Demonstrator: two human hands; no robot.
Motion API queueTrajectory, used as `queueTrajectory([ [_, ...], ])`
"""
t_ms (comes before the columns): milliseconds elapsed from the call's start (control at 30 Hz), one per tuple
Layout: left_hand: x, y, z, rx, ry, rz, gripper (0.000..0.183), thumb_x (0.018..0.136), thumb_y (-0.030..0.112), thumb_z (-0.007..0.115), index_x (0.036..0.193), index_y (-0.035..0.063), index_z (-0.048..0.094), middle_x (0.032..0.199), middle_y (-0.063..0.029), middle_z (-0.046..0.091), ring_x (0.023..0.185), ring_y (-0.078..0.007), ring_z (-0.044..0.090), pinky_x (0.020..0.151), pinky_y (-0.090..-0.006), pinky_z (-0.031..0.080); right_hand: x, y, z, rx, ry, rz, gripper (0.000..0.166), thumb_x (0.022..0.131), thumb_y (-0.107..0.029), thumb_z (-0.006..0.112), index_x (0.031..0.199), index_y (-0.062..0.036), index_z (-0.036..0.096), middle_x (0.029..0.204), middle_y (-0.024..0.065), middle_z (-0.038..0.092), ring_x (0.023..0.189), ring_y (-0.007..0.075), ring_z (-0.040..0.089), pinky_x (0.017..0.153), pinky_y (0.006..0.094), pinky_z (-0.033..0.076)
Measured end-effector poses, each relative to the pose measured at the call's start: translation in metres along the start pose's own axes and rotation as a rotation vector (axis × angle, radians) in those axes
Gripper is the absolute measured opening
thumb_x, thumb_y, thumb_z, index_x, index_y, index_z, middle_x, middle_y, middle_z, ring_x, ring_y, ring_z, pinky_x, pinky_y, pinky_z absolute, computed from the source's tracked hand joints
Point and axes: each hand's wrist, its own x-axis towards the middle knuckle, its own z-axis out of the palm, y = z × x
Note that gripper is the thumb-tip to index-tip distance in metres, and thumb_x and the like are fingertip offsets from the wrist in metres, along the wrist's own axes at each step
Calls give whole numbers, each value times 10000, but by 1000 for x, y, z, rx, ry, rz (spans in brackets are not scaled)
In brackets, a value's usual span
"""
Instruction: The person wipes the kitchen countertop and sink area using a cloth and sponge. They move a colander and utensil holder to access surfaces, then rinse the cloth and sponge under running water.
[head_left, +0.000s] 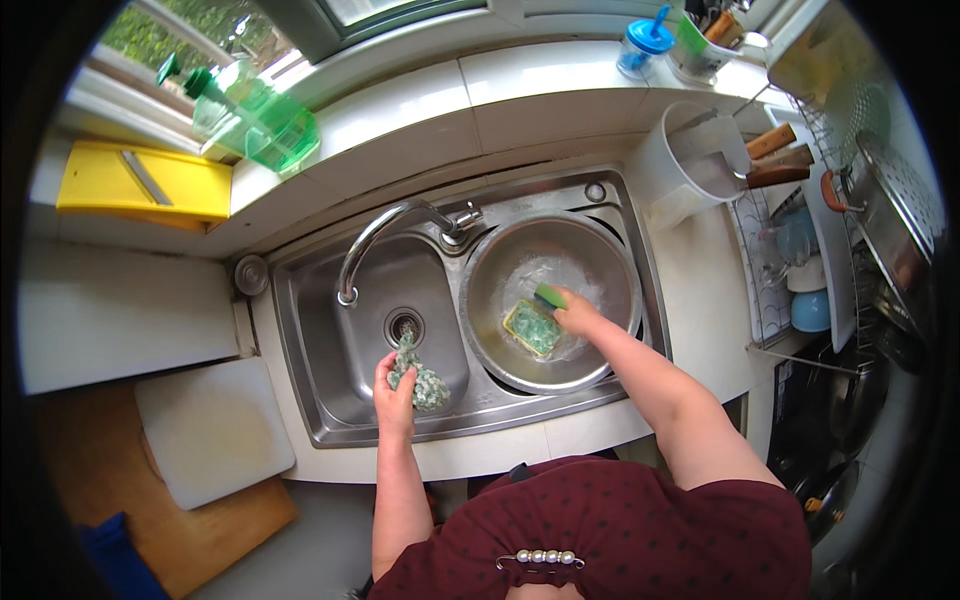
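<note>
My left hand holds a crumpled green-and-white mesh scrubber over the left sink bowl, near its drain. My right hand reaches into a round stainless steel basin set in the right side of the sink. Between its fingers is a small green object, perhaps a pad or a handle; its exact kind is unclear. Just left of those fingers, a wet sponge with green and yellow sides lies in the basin. Whitish suds or water show on the basin's bottom.
A chrome faucet arches over the left bowl. Right of the sink stand a plastic container with wooden-handled knives and a wire dish rack. At left are a white cutting board and a yellow slicer. Green bottles occupy the sill.
</note>
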Motion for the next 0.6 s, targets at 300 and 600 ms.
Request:
queueTrajectory([
  [300,-13,-8,-15,-57,18,18,345,834,15,572,1167,13,485,1031,-44,544,902,-116,541,799,-259,456,-50,-61,-47,1240,-114,154,290,834,-179,619,1111,-109,568,1061,80,584,799,168,618,678,314,567],
  [600,-23,-20,-29,-68,48,33,363,825,37,585,1174,1,491,1032,-55,559,921,-115,538,820,-261,448,-75,-112,-57,953,-175,118,139,887,-228,564,941,-100,571,707,7,478,498,70,365,405,219,237],
])
